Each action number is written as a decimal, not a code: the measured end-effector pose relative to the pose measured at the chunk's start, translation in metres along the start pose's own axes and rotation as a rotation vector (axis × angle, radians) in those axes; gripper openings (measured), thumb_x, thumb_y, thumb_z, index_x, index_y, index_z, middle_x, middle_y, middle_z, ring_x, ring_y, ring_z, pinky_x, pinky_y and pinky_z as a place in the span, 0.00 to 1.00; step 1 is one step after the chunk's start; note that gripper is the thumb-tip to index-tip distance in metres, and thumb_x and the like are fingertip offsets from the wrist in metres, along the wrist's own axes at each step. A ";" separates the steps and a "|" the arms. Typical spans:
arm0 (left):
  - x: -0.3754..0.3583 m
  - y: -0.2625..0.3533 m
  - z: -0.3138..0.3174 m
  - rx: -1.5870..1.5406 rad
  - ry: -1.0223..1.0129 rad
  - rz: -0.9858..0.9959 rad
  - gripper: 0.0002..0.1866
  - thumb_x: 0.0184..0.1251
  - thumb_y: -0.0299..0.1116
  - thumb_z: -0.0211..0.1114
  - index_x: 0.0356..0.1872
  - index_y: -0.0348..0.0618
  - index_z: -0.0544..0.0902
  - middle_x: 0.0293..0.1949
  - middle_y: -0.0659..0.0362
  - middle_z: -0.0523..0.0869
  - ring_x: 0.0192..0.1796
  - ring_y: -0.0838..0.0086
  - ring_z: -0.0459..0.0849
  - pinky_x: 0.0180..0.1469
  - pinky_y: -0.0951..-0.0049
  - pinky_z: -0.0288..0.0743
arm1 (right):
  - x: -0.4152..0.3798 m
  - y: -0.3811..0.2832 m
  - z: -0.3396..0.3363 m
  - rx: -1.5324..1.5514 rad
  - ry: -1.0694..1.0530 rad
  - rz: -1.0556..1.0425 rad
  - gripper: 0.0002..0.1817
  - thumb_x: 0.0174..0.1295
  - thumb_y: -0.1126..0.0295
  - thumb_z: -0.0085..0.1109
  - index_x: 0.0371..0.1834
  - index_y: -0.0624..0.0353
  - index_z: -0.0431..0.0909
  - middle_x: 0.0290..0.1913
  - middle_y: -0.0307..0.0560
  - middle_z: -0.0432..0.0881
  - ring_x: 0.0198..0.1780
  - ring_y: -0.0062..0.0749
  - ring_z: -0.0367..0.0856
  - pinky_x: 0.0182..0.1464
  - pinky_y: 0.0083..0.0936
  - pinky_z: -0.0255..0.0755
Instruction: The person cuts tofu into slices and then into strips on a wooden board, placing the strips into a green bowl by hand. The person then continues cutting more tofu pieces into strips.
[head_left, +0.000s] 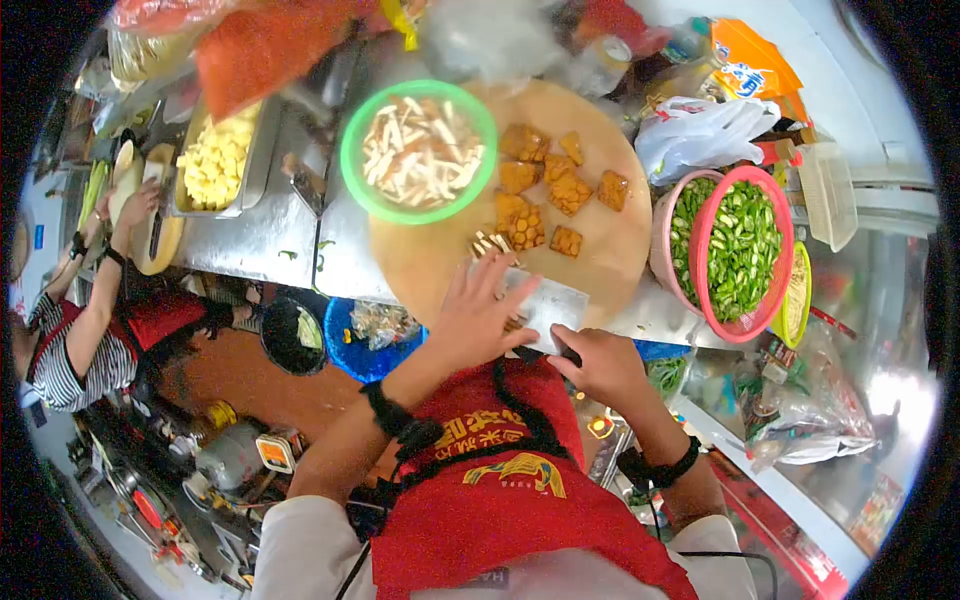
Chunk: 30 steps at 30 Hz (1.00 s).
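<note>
Grips cleaver (553,306) by its handle in closed right hand (603,368), blade at 6 o'clock on round board (620,262); spreads left hand (484,305), open, over cut strips (490,243) beside blade; has brown chunks (569,193) from board's middle toward 1 o'clock; has green basket (352,150) at 10 o'clock, red basket (703,280) of sliced green peppers (742,240) near 3 o'clock.

Just the one head cam here, and it looked forward and steeply down from above the apron (600,540), over the near edge of the round board (620,255). Pretty close too: left hand (482,308) and right hand (603,368) sat mid-view, wide fisheye style.
</note>
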<state>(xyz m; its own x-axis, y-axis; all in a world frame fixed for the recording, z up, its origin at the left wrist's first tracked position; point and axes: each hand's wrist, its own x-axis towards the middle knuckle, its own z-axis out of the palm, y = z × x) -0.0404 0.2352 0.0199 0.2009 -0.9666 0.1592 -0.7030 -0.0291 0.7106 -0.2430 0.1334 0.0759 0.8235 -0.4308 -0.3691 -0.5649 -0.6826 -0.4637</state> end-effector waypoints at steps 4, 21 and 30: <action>0.012 -0.035 0.038 0.242 -0.105 0.091 0.31 0.63 0.57 0.60 0.64 0.53 0.72 0.67 0.45 0.64 0.72 0.47 0.58 0.69 0.39 0.51 | -0.006 0.014 0.013 -0.126 0.011 -0.096 0.22 0.58 0.52 0.60 0.53 0.49 0.76 0.30 0.53 0.81 0.34 0.50 0.82 0.35 0.45 0.76; 0.018 -0.080 0.049 0.263 -0.093 0.068 0.30 0.58 0.49 0.66 0.58 0.41 0.75 0.65 0.46 0.67 0.69 0.48 0.63 0.73 0.47 0.51 | -0.056 0.123 0.058 1.197 -0.132 0.577 0.13 0.65 0.61 0.54 0.30 0.59 0.76 0.19 0.41 0.76 0.17 0.24 0.72 0.19 0.22 0.67; 0.013 -0.049 0.076 0.235 0.251 -0.215 0.34 0.58 0.44 0.67 0.62 0.35 0.69 0.64 0.39 0.67 0.68 0.44 0.63 0.71 0.45 0.52 | -0.009 0.117 0.108 1.418 -0.317 0.515 0.09 0.64 0.64 0.55 0.34 0.59 0.73 0.23 0.42 0.74 0.22 0.27 0.72 0.26 0.26 0.69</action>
<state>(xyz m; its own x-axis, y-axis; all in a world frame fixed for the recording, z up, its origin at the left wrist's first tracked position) -0.0555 0.2051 -0.0648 0.5001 -0.8409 0.2071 -0.7580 -0.3094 0.5742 -0.3220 0.1214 -0.0622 0.5892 -0.1717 -0.7896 -0.5103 0.6786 -0.5283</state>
